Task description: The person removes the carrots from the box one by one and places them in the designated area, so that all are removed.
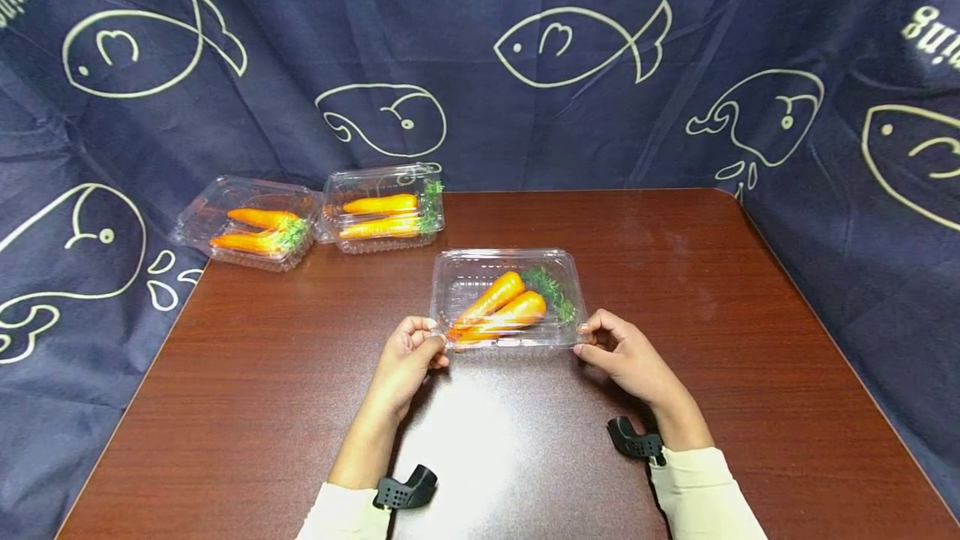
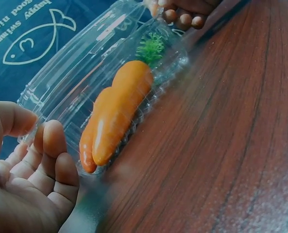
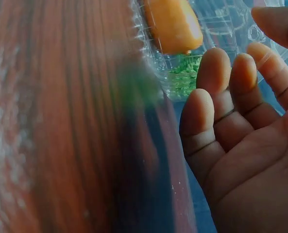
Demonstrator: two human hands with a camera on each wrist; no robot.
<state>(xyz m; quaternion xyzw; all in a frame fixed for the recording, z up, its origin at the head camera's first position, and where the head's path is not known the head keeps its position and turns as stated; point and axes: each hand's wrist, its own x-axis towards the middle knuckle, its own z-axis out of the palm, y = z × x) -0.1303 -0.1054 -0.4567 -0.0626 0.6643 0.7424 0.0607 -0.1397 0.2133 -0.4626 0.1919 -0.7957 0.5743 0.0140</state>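
Note:
A clear plastic clamshell box (image 1: 480, 261) lies between both hands at the middle of the table, its lid down. Inside are two orange carrots (image 1: 501, 317) and a sprig of green leaves (image 1: 551, 294). My left hand (image 1: 407, 361) pinches the box's near left corner between thumb and fingers; the left wrist view shows this hand (image 2: 29, 170) at the lid's rim. At the near right corner, my right hand (image 1: 626, 357) pinches the rim with thumb and forefinger. In the right wrist view its other fingers (image 3: 214, 73) curve beside the box.
Two similar clear boxes with carrots stand at the back left, one at the table's corner (image 1: 258, 190) and one beside it (image 1: 382, 177). A dark blue printed cloth (image 1: 465, 140) hangs behind the brown table (image 1: 300, 390).

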